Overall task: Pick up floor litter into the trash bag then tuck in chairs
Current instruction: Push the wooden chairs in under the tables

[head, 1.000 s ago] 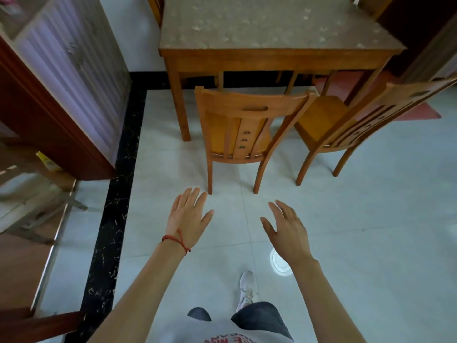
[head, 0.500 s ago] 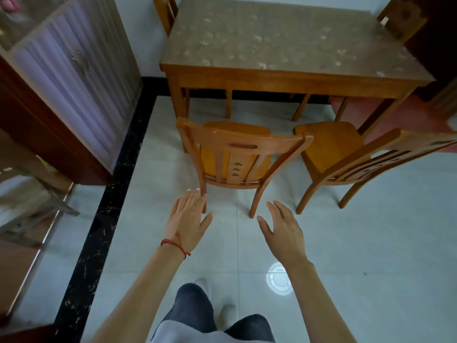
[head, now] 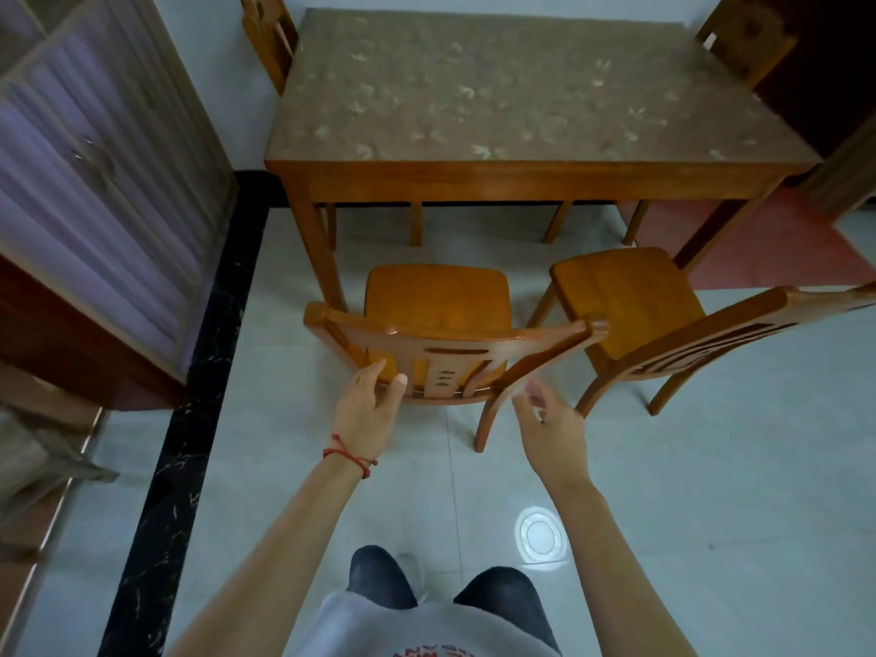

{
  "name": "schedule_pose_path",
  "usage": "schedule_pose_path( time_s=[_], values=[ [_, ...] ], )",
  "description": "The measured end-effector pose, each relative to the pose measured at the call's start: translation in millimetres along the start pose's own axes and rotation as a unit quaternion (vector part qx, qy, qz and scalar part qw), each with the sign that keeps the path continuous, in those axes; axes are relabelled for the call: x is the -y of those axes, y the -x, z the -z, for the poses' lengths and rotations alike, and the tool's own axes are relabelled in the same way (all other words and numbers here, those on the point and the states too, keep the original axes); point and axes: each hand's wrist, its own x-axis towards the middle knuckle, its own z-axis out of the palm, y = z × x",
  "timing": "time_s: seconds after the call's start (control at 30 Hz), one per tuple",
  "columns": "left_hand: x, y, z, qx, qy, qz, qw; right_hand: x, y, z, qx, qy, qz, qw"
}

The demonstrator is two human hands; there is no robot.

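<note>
A wooden chair stands pulled out from the dining table, its backrest toward me. My left hand, with a red string on the wrist, reaches the backrest's left upright, fingers and thumb apart on either side of it. Whether it touches the wood is unclear. My right hand is blurred and spread open just short of the right upright. A second wooden chair stands to the right, also pulled out and angled. No litter or trash bag is in view.
Two more chairs sit at the table's far corners. A tall cabinet lines the left side beyond a black floor border. A red mat lies right of the table. My legs are at the bottom.
I have stepped closer to the table. Both hands have risen and moved forward from hovering over the floor to the near chair's backrest.
</note>
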Motion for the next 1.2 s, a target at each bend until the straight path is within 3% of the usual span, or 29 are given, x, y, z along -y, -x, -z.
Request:
schedule_pose_path(
  time_s=[0.1, 0.2, 0.33, 0.47, 0.67, 1.2],
  values=[
    [-13, -22, -1, -0.019, 0.125, 0.072, 0.989, 8, -19, -2, -0.016, -0.126, -0.077, 0.989],
    [-25, -46, -4, -0.030, 0.297, 0.203, 0.932, 11, -41, -5, -0.033, -0.227, -0.145, 0.962],
    [-30, -73, -10, -0.046, 0.366, 0.293, 0.882, 17, -67, -1, -0.018, -0.274, -0.207, 0.939],
    [-28, -87, -14, -0.070, 0.387, 0.321, 0.862, 19, -91, -2, -0.020, -0.304, -0.239, 0.922],
    [-27, -98, -15, -0.089, 0.404, 0.341, 0.844, 14, -110, -7, -0.011, -0.288, -0.243, 0.926],
    [-46, -118, -36, -0.146, 0.425, 0.319, 0.835, 3, -152, 6, -0.013, -0.303, -0.222, 0.927]
  ],
)
